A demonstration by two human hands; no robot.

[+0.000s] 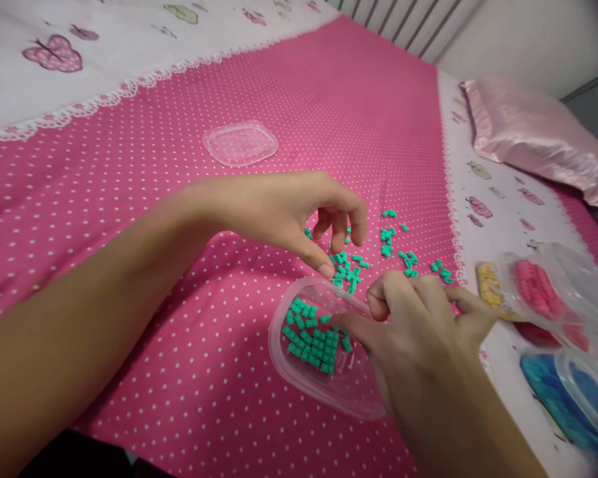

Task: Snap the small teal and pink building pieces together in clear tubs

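Note:
My left hand (306, 209) hovers palm down over a loose pile of small green toy bricks (346, 272). Its fingers are bent, the thumb is apart from them, and nothing shows in its grasp. My right hand (423, 332) grips the far right rim of a clear plastic container (289, 382), thumb inside and curled fingers outside. Within the container lie more green bricks (311, 338), several of them lined up in a block, others loose. The right thumb tip is close to one loose brick. My right hand hides part of the container's right side.
A clear lid (240, 143) lies on the pink dotted bedspread (169, 153). More green bricks (387, 240) are scattered beyond my right hand. At the right stand containers with pink pieces (537, 287), yellow pieces (489, 285) and blue pieces (558, 392). A pink pillow (538, 136) lies further back.

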